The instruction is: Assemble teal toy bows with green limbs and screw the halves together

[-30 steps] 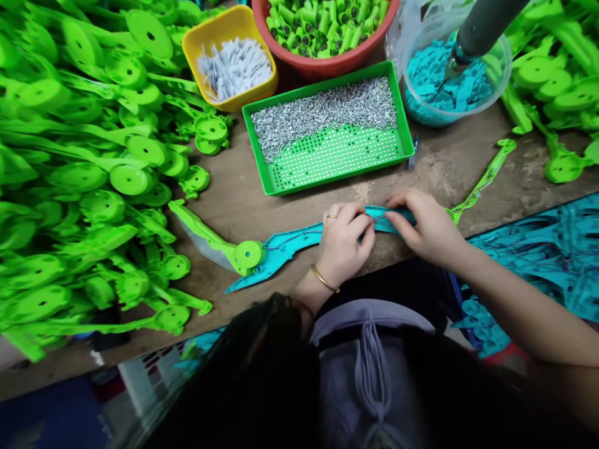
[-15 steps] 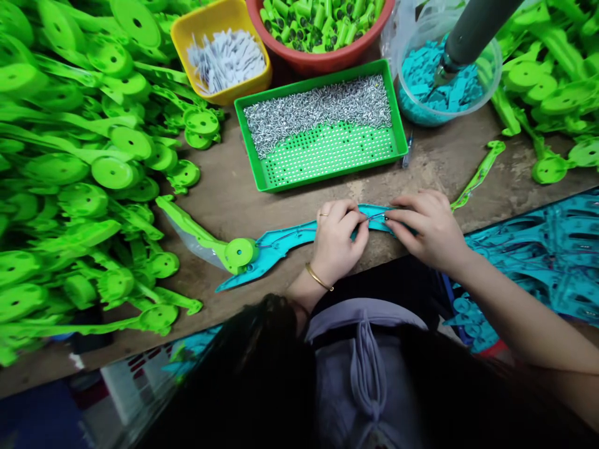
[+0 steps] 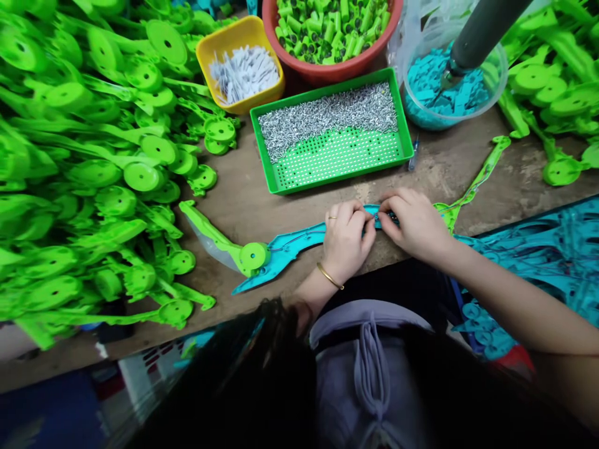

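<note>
A long blue plastic piece lies open side up on the table, a thin wire running along its channel. Over its right half, my left hand is closed, thumb and fingertips pinched together at the wire. My right hand pinches at the same spot from the other side, fingertips almost touching the left ones. The bit of wire between them is mostly hidden by the fingers. A green arm with a round hub is joined at the left end; another green arm extends beyond my right hand.
A green tray of small screws lies ahead. Behind it are a yellow bin of pale strips, a red bowl of green parts and a clear tub of blue pieces beneath a hanging screwdriver. Green parts are heaped left.
My hands have come closer together over the blue piece, and the wire stretch seen between them is now mostly covered. The whole scene has shifted slightly right in view.
</note>
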A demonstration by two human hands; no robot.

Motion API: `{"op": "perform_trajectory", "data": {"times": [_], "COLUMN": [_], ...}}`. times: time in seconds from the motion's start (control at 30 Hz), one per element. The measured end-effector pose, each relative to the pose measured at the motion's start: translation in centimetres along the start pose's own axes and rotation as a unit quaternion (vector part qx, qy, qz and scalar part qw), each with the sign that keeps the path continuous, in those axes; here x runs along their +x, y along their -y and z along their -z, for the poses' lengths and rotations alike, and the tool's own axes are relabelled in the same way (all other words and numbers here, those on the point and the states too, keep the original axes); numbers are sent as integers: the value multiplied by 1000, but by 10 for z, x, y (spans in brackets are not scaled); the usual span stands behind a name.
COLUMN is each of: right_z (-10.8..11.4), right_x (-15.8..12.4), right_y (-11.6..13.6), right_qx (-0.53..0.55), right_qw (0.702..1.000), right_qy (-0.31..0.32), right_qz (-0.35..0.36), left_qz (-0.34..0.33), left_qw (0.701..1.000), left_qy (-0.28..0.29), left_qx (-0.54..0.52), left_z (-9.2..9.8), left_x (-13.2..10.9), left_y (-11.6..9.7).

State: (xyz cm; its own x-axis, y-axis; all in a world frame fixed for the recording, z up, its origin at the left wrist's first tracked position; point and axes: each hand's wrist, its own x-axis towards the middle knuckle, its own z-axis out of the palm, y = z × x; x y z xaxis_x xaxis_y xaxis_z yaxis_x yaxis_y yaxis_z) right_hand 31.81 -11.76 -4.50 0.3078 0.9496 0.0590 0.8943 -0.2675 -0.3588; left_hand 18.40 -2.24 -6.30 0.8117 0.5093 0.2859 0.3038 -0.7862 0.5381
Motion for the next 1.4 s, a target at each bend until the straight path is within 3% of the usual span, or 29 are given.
{"op": "perform_trajectory", "data": {"times": [0.13,0.47,0.83,1.13,1.3,1.4], "right_z": [-4,-4,-1,1,2,1], "right_x": [0,-3,0,-4,-4,-3], "right_y": [2,0,-4,-4,-4,-4], "right_qx": [-34,-11,42,8,15,17], "right_qw": [999,998,995,986,985,992], "right_qy": [-2,-52,-63,-121,-113,-78], "right_qz": [-21,20,65,113,127,100], "left_qz": [-7,5,14,27,33,34], "left_qw": [1000,1000,1000,1000,999,999], "left_qy": [-1,0,-6,7,13,12], "left_qx": [-19,-14,5,11,16,21], "left_z": [3,2,1,0,0,1], "left_x": [-1,-2,0,0,1,1], "left_y": [0,0,-3,-3,-5,-5]}}
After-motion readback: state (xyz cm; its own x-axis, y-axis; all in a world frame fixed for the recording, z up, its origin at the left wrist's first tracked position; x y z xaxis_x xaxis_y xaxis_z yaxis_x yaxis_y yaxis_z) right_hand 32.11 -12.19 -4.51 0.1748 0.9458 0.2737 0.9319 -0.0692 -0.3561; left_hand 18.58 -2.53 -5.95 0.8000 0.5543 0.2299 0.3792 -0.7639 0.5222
